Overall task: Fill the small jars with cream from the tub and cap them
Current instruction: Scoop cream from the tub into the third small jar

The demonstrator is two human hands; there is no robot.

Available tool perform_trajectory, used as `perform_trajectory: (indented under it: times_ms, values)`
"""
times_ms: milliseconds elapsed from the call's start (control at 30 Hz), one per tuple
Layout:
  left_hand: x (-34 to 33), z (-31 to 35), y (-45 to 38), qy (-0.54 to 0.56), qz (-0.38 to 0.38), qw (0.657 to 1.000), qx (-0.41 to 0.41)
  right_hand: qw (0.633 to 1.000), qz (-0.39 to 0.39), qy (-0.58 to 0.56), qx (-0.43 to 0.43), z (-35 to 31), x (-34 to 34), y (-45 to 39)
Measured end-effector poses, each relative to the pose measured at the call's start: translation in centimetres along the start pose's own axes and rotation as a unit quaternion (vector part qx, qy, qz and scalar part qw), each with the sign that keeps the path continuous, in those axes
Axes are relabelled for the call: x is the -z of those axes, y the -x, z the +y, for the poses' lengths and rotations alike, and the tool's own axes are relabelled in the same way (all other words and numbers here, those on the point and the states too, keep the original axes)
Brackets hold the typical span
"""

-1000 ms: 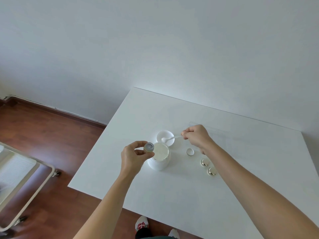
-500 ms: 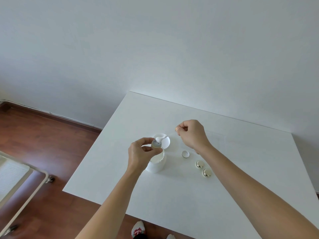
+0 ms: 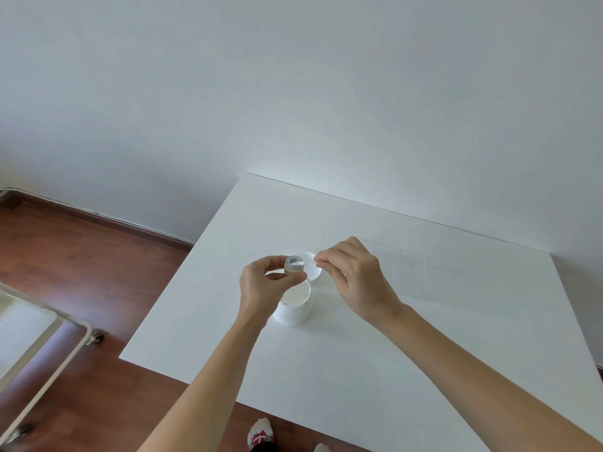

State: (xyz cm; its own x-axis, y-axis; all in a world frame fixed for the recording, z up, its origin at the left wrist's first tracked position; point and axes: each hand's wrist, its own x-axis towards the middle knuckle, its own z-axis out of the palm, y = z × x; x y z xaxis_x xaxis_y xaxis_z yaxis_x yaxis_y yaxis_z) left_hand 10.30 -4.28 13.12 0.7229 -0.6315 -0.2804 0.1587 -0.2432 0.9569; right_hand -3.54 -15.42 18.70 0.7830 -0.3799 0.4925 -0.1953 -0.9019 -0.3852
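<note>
My left hand (image 3: 261, 288) pinches a small glass jar (image 3: 293, 266) between thumb and fingers, holding it above the open white tub of cream (image 3: 295, 303). My right hand (image 3: 352, 275) grips a small white spatula (image 3: 308, 263) whose tip sits in the jar's mouth, where white cream shows. Behind the jar the tub's white lid (image 3: 313, 272) lies on the white table (image 3: 326, 370). My right arm hides the other small jars and caps.
A clear plastic case (image 3: 401, 265) lies on the table behind my right hand. At the left, a white cart (image 3: 49, 337) on wheels stands on the wooden floor. The wall runs along the table's far edge.
My right hand brought the spatula from the lid over to the jar's mouth. My left hand lifted the jar slightly over the tub. My right arm now covers the loose jars and caps.
</note>
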Motion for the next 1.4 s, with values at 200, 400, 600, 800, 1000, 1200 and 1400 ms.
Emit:
perform_trajectory:
  times_ms: [200,400,600,800,1000,1200,1400]
  values:
    - [-0.1,0.1,-0.1,0.005,-0.001,1.0,0.004,0.999,0.02,0.01,0.035,1.3,-0.1,1.4]
    - [0.0,0.0,-0.1,0.007,-0.005,1.0,0.001,0.998,0.049,-0.004,0.029,1.4,0.1,1.6]
    - [0.6,-0.6,-0.3,0.014,-0.004,1.0,-0.008,0.953,0.085,-0.187,-0.222,0.9,0.2,0.8]
    - [2.2,-2.1,-0.1,0.026,0.006,1.0,-0.014,0.815,0.025,-0.323,-0.48,2.8,-1.7,-0.1]
    - [4.4,-3.7,0.4,0.073,0.003,0.997,-0.016,0.936,-0.116,-0.078,-0.321,2.4,-5.3,-0.4]
    - [5.7,-4.5,0.6,0.088,-0.023,0.995,-0.029,0.942,-0.276,0.115,-0.15,1.1,-9.0,-1.5]
    - [6.2,-4.6,0.5,0.132,-0.062,0.989,-0.019,0.916,-0.336,0.132,-0.176,1.7,-10.8,-1.5]
